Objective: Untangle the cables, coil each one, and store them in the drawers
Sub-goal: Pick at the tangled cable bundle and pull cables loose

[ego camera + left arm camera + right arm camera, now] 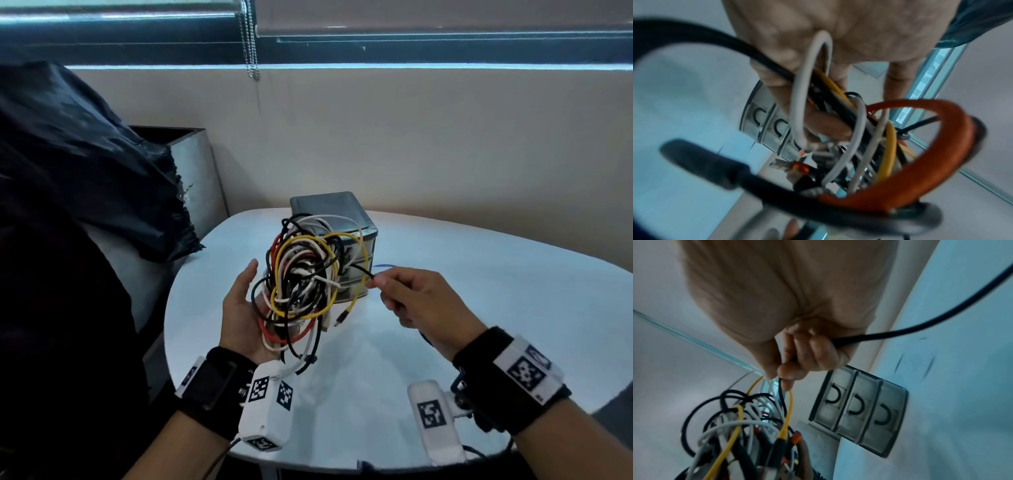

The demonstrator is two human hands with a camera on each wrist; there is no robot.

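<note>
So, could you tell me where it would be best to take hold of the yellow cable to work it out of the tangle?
Probably at its free plug end, which hangs clear below the bundle on its right side, near the drawer unit. Come from the right and pinch just above the connector; the yellow loops are threaded among the other cables, so pulling them would likely tighten the knot.
</note>
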